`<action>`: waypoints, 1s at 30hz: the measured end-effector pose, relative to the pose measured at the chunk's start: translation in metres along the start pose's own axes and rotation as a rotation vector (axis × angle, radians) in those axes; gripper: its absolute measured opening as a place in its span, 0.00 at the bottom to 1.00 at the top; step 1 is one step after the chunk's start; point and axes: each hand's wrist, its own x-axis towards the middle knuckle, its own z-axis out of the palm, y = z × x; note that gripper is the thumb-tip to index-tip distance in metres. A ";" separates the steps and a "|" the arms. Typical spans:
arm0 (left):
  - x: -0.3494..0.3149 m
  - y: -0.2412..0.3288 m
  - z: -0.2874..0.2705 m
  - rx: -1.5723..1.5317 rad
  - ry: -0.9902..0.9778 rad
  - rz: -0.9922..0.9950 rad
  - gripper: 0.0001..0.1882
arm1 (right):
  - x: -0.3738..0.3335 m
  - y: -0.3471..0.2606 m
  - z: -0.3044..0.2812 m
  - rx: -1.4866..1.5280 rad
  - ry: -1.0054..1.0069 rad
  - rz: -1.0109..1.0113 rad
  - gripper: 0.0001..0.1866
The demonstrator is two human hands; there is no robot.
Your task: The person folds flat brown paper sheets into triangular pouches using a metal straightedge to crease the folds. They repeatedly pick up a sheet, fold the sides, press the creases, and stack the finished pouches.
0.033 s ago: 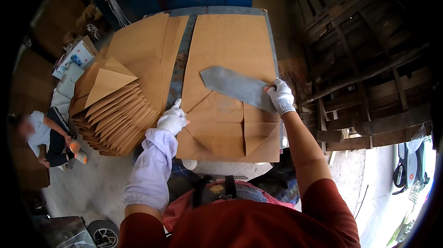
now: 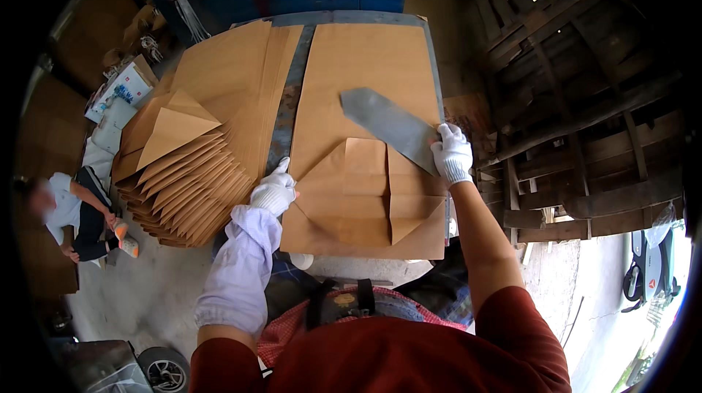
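Note:
A brown kraft paper bag (image 2: pixel 369 71) lies flat before me, its near end folded into a pointed-sided shape with a creased flap (image 2: pixel 365 181). My right hand (image 2: pixel 452 153), in a white fingerless glove, is shut on the near right end of a flat grey plate (image 2: pixel 389 121) with a pointed far end. The plate slants over the middle of the bag, just beyond the flap. My left hand (image 2: pixel 274 190), gloved and sleeved in white, rests at the bag's left edge. Its forefinger stretches away along the edge and the thumb points onto the paper.
To the left, a fanned stack of brown paper bags (image 2: pixel 194 181) covers that side of the worn metal table (image 2: pixel 285 119). A seated person (image 2: pixel 77 210) is at far left beside a white box (image 2: pixel 121 92). Wooden slats (image 2: pixel 578 122) stand along the right, with a scooter (image 2: pixel 649 269) outside.
The plate has shifted right and away from me, turning more steeply, with my right hand moving slightly right. More of the flap shows. My left hand stays in place.

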 end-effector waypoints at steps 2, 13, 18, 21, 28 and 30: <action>-0.021 -0.026 -0.001 -0.254 0.057 -0.010 0.06 | -0.033 -0.018 -0.002 -0.047 0.187 -0.258 0.15; -0.080 0.068 -0.227 0.367 0.851 0.449 0.08 | -0.060 -0.112 -0.025 0.363 -0.215 -0.073 0.04; -0.082 -0.027 -0.400 0.146 0.851 -0.056 0.14 | 0.036 -0.321 -0.027 0.720 -0.287 -0.163 0.14; -0.069 -0.110 -0.435 0.251 0.892 -0.225 0.14 | 0.066 -0.404 -0.035 0.547 -0.521 -0.143 0.22; -0.019 -0.316 -0.289 0.267 0.363 -0.496 0.25 | -0.007 -0.435 0.031 0.096 -0.653 -0.466 0.21; -0.026 -0.352 -0.258 -0.041 0.460 -0.492 0.30 | -0.023 -0.432 0.037 0.140 -0.626 -0.490 0.18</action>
